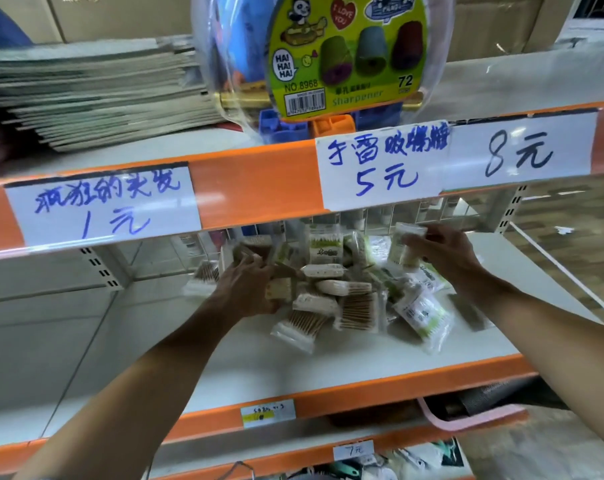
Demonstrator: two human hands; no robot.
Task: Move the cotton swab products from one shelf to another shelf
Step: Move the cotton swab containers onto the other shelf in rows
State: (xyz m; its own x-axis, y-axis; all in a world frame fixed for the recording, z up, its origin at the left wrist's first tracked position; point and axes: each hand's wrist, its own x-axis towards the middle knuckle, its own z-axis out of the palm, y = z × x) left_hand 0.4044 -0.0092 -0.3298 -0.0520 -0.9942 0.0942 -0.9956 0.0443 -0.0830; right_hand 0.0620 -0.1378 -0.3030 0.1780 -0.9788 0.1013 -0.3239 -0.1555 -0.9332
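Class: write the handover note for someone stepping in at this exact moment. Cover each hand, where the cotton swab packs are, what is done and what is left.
Left hand: gripping a few cotton swab packs at the left side of the pile.
Right hand: holding one pack lifted above the pile's right side.
The pile lies loose on the white middle shelf, under the 5 yuan price label.
Done: packs grasped in both hands.
Left: which shelf is the target cannot be told; most packs remain heaped on this one.
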